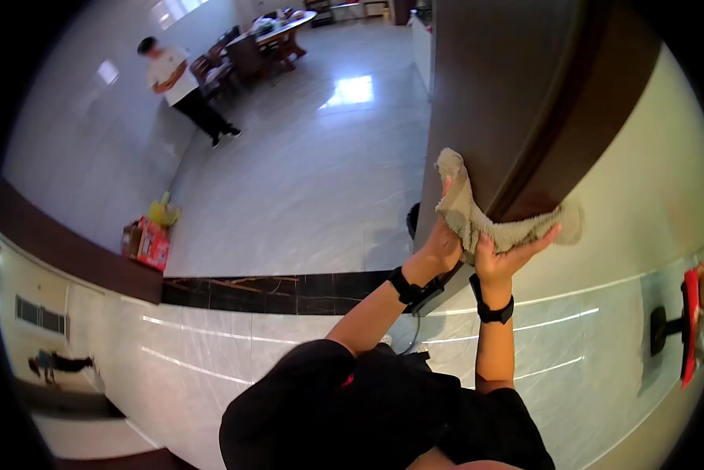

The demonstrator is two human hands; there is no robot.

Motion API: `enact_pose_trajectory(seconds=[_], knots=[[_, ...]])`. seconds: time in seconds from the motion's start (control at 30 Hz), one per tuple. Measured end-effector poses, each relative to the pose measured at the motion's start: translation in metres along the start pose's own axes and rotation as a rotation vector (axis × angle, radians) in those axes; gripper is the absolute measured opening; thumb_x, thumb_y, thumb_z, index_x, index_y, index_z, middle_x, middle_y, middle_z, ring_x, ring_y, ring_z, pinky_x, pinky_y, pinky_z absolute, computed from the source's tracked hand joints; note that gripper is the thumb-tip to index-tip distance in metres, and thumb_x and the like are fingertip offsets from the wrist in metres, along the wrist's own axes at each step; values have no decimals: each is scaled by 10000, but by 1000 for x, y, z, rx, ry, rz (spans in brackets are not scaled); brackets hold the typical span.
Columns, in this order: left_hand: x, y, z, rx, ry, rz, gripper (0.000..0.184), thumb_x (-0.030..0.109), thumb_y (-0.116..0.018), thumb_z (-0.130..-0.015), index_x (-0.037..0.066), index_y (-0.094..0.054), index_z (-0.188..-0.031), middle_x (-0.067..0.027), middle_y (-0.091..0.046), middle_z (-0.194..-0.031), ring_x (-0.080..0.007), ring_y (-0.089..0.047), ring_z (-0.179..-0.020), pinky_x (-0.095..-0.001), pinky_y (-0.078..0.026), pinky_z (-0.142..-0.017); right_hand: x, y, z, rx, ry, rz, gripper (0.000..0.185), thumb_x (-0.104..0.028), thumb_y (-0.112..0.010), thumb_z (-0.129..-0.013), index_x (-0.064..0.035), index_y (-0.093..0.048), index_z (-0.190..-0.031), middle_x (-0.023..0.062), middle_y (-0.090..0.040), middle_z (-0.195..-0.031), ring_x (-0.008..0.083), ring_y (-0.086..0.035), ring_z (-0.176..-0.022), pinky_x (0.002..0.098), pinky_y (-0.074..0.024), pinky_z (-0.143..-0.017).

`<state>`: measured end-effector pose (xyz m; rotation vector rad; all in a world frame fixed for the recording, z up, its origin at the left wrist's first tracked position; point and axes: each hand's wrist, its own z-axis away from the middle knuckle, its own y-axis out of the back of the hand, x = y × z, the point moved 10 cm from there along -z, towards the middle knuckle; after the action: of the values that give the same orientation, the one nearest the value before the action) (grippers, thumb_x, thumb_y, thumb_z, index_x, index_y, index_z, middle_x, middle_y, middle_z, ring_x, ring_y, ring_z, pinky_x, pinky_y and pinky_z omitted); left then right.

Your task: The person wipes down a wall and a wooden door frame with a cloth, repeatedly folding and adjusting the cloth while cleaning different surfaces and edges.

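A beige fluffy cleaning cloth [477, 219] wraps round the lower visible part of a dark brown wooden door frame [493, 102]. My left hand [444, 239] holds the cloth on the frame's left face, its fingers largely covered by the fabric. On the other side my right hand [505, 254] presses the cloth to the frame's edge, thumb up and fingers reaching along it to the right. One end of the cloth spreads over the pale wall at right. Black bands circle both wrists.
A dark stone threshold [234, 294] crosses the tiled floor. Against the left wall stand a red carton [147, 244] and a yellow bag [164, 211]. Another person [181, 86] stands farther back, near a dining table [277, 31] with chairs. A red-topped object [689, 325] is at far right.
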<state>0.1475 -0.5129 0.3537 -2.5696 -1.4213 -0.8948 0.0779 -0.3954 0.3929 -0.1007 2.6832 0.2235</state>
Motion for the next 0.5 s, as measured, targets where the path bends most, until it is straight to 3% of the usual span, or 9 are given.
enact_pose_trajectory(seconds=[0.03,0.1,0.2,0.23,0.3,0.37,0.4,0.43,0.5], knots=[[-7,-3,18,0,9,-17,710,169,-505,-903,-28,-89,-1444,-213,-5,-1520,-353,23,-1406,-434,-11,-1130,5,-2,11,-6,-8,-17,1148,-312,-757,-663,53,25,-1420,277,-212,-1392,395,-302,-1278,491,-227,-1066],[-67,-26,73,-192,275,-206,508,154,-478,-907,-27,-324,-1356,-239,-398,-1362,-366,-363,-1277,-438,-261,-1070,20,-8,37,-9,-17,-132,1177,-281,-774,-649,-7,59,-1433,259,-248,-1373,380,-392,-1218,492,-307,-1022],[-102,-53,118,-289,362,-152,477,123,-483,-898,-21,-344,-1331,-215,-495,-1263,-346,-463,-1183,-435,-332,-1021,43,-13,72,-51,26,-75,1206,-252,-793,-632,-82,81,-1446,245,-371,-1291,384,-495,-1100,488,-392,-931],[-102,-62,131,-295,365,-143,477,123,-483,-898,-21,-344,-1331,-215,-495,-1263,-346,-463,-1183,-435,-332,-1021,51,-15,87,-79,37,-42,1210,-249,-796,-628,-100,80,-1449,243,-411,-1260,391,-514,-1069,485,-401,-914],[-122,-60,168,-184,714,123,495,125,-479,-902,-13,-316,-1349,-203,-444,-1316,-319,-417,-1232,-411,-306,-1046,50,-15,117,-95,79,63,1193,-269,-785,-664,-14,98,-1425,255,-459,-1196,424,-538,-996,482,-413,-887],[-112,-61,181,-234,674,129,524,129,-431,-930,-5,-230,-1396,-202,-320,-1405,-313,-316,-1305,-402,-243,-1085,82,-29,174,-253,-43,273,1112,-289,-750,-724,98,53,-1389,283,-458,-1195,453,-546,-937,493,-392,-916],[-107,-63,180,-298,629,77,560,109,-392,-941,-6,-124,-1420,-208,-189,-1455,-318,-186,-1354,-391,-164,-1110,94,-49,208,-447,155,556,1021,-299,-712,-770,177,-19,-1349,332,-453,-1173,486,-497,-998,501,-337,-972],[-102,-65,181,-360,576,23,603,88,-354,-952,-7,-18,-1444,-215,-58,-1505,-322,-57,-1404,-380,-85,-1136,104,-45,204,-517,-183,360,930,-284,-704,-777,177,-118,-1333,365,-397,-1218,486,-409,-1127,505,-272,-1023],[-92,-63,183,-271,786,295,555,142,-330,-967,-34,-83,-1432,-217,-99,-1492,-336,-135,-1382,-384,-123,-1127,102,-25,204,-328,-427,74,868,-262,-704,-779,146,-170,-1329,362,-334,-1273,472,-322,-1208,504,-247,-1038]])
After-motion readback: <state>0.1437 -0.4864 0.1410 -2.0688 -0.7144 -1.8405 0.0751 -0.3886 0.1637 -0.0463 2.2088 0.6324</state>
